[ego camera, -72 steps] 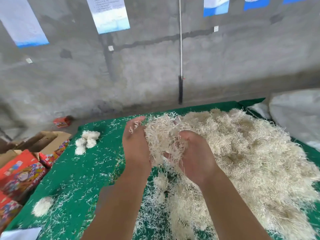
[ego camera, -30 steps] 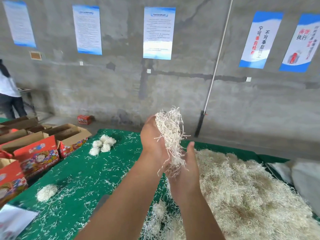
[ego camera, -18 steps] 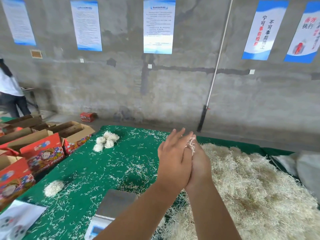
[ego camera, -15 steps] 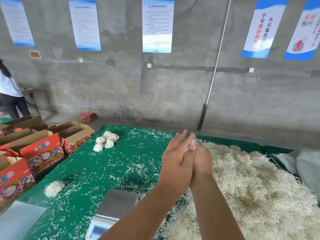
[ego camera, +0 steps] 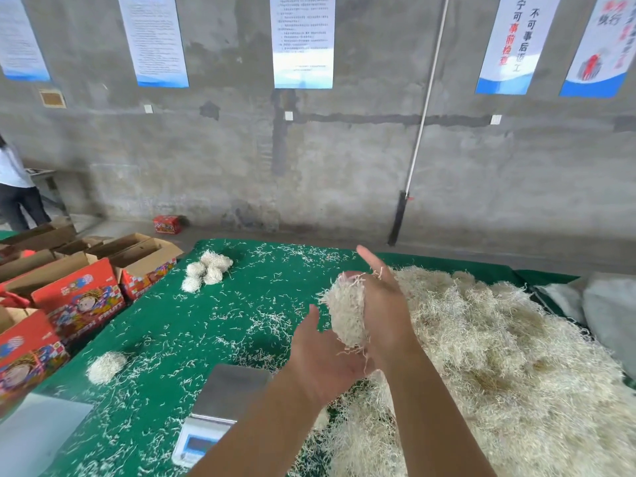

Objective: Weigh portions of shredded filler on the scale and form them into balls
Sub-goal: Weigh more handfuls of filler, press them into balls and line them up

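Observation:
A compact wad of pale shredded filler (ego camera: 345, 313) is held above the green table (ego camera: 206, 325). My right hand (ego camera: 383, 304) cups it from the right side, thumb pointing up. My left hand (ego camera: 321, 361) lies open, palm up, just under the wad's lower end. The big loose filler pile (ego camera: 499, 356) covers the table's right half. The scale (ego camera: 234, 390) with its bare steel pan sits below my left forearm. Finished filler balls (ego camera: 206, 270) lie in a cluster at the far left of the table, and a single ball (ego camera: 105, 366) lies nearer.
Open red printed cartons (ego camera: 79, 297) line the table's left side. White sacks (ego camera: 609, 304) lie at the right edge. Loose shreds are scattered over the green cloth. A person (ego camera: 13, 187) stands at the far left by the concrete wall.
My palms were pressed flat together around the filler. They have come apart: the left hand dropped below, palm up, and the wad now shows against my right palm.

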Demonstrator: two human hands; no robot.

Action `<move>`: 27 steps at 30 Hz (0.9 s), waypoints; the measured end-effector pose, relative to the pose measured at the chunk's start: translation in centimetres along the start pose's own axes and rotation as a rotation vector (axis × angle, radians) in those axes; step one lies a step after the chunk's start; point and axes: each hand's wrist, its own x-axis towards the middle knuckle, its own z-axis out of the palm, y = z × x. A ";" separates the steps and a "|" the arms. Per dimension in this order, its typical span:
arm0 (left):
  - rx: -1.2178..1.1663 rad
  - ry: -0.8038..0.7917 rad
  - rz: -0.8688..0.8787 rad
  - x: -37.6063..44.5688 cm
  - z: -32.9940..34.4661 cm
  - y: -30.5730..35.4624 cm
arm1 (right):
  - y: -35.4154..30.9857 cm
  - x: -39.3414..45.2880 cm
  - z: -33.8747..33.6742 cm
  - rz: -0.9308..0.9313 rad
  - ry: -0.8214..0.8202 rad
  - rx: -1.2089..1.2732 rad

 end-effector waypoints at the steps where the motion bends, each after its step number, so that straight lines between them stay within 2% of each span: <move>1: 0.028 0.019 0.029 -0.2 0.5 0.7 | 0.6 -0.1 -0.1 -0.028 -0.029 -0.155; 3: 0.131 0.099 0.070 -0.6 1.7 1.7 | 1.8 -0.3 0.1 -0.092 -0.070 -0.428; 5: 0.212 0.168 0.162 -1.0 2.6 2.2 | 2.9 0.0 -0.2 -0.217 -0.009 -0.754; 7: 0.289 0.235 0.279 -1.2 3.4 2.0 | 2.6 0.1 -0.4 -0.210 0.008 -0.884; 10: 0.424 0.454 0.481 -0.7 3.9 2.1 | 2.7 -0.4 -0.5 -0.048 -0.107 -0.761; 12: 0.436 0.486 0.578 -0.4 4.2 2.9 | 3.0 -1.4 -0.7 0.052 -0.194 -0.587; 14: 0.426 0.441 0.645 -0.2 4.4 3.9 | 3.7 -1.9 -0.5 0.257 -0.323 -0.106; 15: 0.489 0.393 0.699 -0.1 4.5 4.2 | 4.1 -1.5 -0.7 0.400 -0.349 0.166; 17: 0.658 0.283 0.806 0.1 4.0 3.9 | 4.0 -2.0 -0.6 0.568 -0.331 0.520; 19: 0.934 0.263 0.866 0.2 3.5 2.7 | 4.0 -1.7 -0.8 0.497 -0.210 0.746; 20: 1.145 0.314 0.930 0.4 3.2 2.1 | 3.8 -1.9 -0.6 0.482 -0.271 0.804; 22: 1.523 0.442 1.043 0.9 2.6 1.3 | 3.1 -2.1 0.0 0.396 -0.183 0.638; 25: 1.706 0.527 1.056 0.7 3.2 1.1 | 2.4 -2.1 1.3 0.377 -0.058 0.670; 27: 1.737 0.503 1.071 0.2 3.7 0.5 | 2.5 -1.6 1.5 0.308 0.029 0.645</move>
